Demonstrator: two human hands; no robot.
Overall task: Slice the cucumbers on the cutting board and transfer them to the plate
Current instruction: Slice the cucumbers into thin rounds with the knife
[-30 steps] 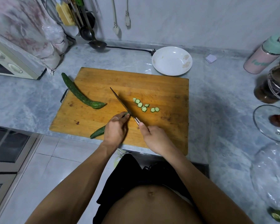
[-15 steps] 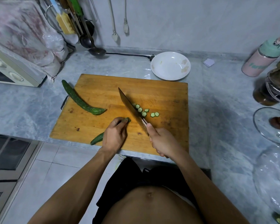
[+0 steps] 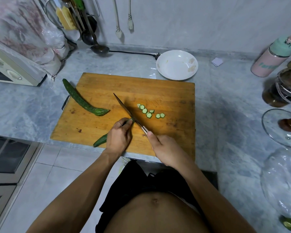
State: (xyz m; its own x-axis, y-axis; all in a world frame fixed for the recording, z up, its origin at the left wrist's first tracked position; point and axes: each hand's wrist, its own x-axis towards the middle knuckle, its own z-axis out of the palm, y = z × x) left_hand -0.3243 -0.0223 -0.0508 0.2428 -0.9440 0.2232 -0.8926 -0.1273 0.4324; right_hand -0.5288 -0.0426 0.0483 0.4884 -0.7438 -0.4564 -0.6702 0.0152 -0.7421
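Right hand point(image 3: 166, 151): wrapped round the handle of the knife point(image 3: 130, 113), thumb laid along the top. The blade runs away and to the left, its heel on the cut end of the cucumber.

Left hand point(image 3: 118, 137): curled over the cucumber in work point(image 3: 100, 140), pinning it to the cutting board point(image 3: 107, 132); fingertips point(image 3: 128, 121) sit right against the blade. The uncut tail sticks out behind this hand, over the board's near edge.

Risk, as a judgement: with the fingertips that close to the edge, a blade that wanders left or a cucumber that rolls could nick them. Whether the knuckles are tucked as a guard is hard to tell from this angle. The overhanging tail might also tip once the held part gets short.

Slices point(image 3: 149, 112): a small scatter just beyond and right of the knife, flat on the board, some touching. A sweep of the blade could push them about.

Second cucumber point(image 3: 84, 101): whole, beyond and left of the left hand, one end on the board, the other out over the desk point(image 3: 32, 105). It could roll off if the board is jogged.

Plate point(image 3: 177, 64): white, on the desk just past the board's far right corner. Holds no cucumber; only printed motifs on the inner rim.

Jar point(image 3: 282, 88), far to the right of the right hand: dark contents, not identifiable. Glass lid point(image 3: 282, 127) lies nearer, beside it.
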